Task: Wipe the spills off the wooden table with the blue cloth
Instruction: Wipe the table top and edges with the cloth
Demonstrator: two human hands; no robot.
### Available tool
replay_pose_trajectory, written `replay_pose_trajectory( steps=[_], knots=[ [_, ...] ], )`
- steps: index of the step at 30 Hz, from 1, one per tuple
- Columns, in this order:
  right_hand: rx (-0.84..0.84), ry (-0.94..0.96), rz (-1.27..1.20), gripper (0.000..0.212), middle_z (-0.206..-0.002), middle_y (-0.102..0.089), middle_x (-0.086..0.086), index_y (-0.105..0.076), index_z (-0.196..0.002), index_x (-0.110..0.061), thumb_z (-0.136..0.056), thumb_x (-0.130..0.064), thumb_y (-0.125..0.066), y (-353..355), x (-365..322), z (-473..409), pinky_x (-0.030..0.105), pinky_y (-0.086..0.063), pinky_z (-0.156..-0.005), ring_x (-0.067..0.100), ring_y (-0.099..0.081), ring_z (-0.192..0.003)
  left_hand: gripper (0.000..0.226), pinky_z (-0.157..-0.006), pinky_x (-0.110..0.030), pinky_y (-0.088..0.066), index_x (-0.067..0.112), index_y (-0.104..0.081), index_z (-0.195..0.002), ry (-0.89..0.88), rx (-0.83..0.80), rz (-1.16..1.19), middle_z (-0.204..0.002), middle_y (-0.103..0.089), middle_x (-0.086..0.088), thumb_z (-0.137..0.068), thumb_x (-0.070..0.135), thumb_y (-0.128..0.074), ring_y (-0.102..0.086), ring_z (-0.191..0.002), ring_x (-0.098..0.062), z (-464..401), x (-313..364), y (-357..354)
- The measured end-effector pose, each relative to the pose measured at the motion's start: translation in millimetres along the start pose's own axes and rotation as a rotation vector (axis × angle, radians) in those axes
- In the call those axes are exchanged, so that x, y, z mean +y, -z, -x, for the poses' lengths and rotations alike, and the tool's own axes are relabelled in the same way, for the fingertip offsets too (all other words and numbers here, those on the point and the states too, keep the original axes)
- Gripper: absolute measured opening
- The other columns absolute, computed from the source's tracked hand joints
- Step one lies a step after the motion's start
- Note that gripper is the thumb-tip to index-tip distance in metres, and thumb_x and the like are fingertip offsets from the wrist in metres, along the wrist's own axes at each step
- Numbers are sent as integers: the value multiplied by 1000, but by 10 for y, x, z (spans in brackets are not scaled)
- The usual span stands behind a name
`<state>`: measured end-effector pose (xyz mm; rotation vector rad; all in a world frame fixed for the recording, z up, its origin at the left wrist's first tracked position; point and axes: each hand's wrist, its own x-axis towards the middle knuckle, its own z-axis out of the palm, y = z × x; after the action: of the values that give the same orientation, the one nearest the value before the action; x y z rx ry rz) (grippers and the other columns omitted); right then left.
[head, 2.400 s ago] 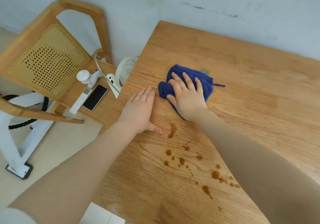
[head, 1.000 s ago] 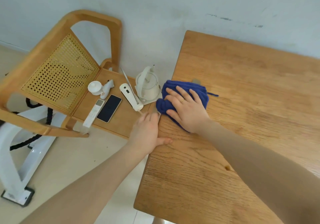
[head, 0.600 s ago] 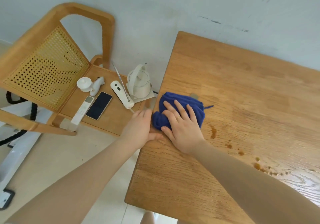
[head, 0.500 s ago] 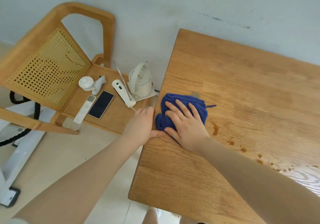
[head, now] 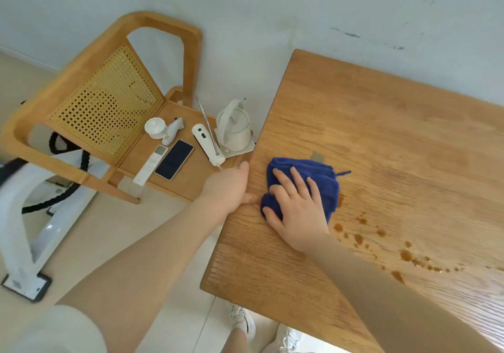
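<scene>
At the upper left of the frame a wooden chair (head: 103,102) with a cane back is seen, and on its seat a remote (head: 150,168), a phone (head: 174,159) and a white kettle (head: 234,129) are laid out. Right of the chair, near the middle of the frame, the left hand (head: 229,189) is laid over the left edge of the table (head: 381,123); its fingers are held straight and nothing is held in them, while the thumb is pointed toward the cloth and almost touches it. Just right of that, the blue cloth (head: 324,183) is bunched on the table and is pressed flat under the right hand (head: 297,211), whose fingers (head: 281,178) are spread and only slightly bent on top of the fabric rather than closed around it. The brown spills (head: 381,241) are scattered at the lower right of the cloth, in a band running down toward the right edge of the frame; the nearest drops lie just beside the cloth's right border. The right hand is by far the nearer one, so the coming stroke is judged to go rightward and downward in the frame along that band. Compared with half a second ago, the cloth has been carried closer to the spills, and more of the drops are now brought into view.
</scene>
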<state>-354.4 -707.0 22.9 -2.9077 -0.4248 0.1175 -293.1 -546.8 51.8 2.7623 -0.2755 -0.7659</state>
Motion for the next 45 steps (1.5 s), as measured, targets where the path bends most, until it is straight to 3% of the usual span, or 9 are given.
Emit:
replay_pose_trajectory(
  steps=[3,7,12,16,26,30,34,40,45],
  knots=[
    [-5,19,0,59,-152,-30,2,-51,-122,-20,-79,-54,-29,44,181,-179,46,-16,-113,26,-19,-143,83,-87,-44,-49,16,-27,-138,31,33,6,-132,-50,-10,-75,56,-65,-54,-112,-28,19,11,-50],
    [-58,-66,-6,61,-157,-12,-6,-15,-148,-23,-93,-48,-26,76,377,-471,38,0,-117,16,-1,-145,104,-116,-40,-20,18,2,-150,28,129,9,-159,-3,-4,-78,49,-66,-10,-145,-24,84,53,-87],
    [-81,18,-34,70,-156,-11,-9,-19,-147,-24,-87,-57,-6,112,343,-117,39,5,-115,16,-1,-145,105,-117,-33,-6,12,2,-149,-90,102,6,-158,10,-3,-78,49,-66,7,-146,-20,157,187,-60],
    [-61,90,20,65,-153,-27,-5,-35,-142,-21,-90,-55,-20,73,404,236,42,-6,-115,22,-20,-143,122,-118,-33,-1,11,13,-147,-198,-91,-16,-156,19,-6,-70,55,-70,14,-144,-19,84,319,-35],
    [-12,-231,-3,55,-157,-14,-7,-21,-147,-26,-96,-47,-24,167,809,-500,42,1,-115,18,-4,-145,129,-118,-39,-5,5,10,-147,-157,-82,-401,-155,14,-19,-63,59,-72,5,-145,-31,-16,787,-137],
    [-11,-135,-26,62,-156,-13,-9,-21,-147,-27,-89,-46,-8,163,612,38,40,5,-114,19,-4,-145,128,-118,-39,-2,6,10,-147,-135,-102,-392,-155,16,-19,-65,57,-73,6,-145,-32,-10,793,-155],
    [-85,-36,-11,63,-155,-16,-10,-24,-146,-30,-88,-52,-12,219,765,137,39,3,-114,18,-8,-145,125,-117,-39,-1,10,11,-147,-164,-89,-357,-155,18,-16,-66,60,-70,9,-145,-30,-21,732,-134],
    [-21,-364,-36,54,-157,-12,-10,-21,-146,-32,-96,-50,-27,284,1267,-488,42,1,-115,19,-2,-145,126,-117,-38,0,12,14,-147,-151,-86,-361,-154,21,-15,-66,60,-69,10,-145,-28,-15,749,-160],
    [-9,-308,8,72,-156,-12,-10,-22,-146,-27,-85,-63,-13,208,832,99,47,2,-114,24,-2,-145,127,-117,-37,-1,14,13,-148,-126,-117,-308,-155,21,-12,-64,57,-73,11,-145,-26,15,763,-136]
  ],
)
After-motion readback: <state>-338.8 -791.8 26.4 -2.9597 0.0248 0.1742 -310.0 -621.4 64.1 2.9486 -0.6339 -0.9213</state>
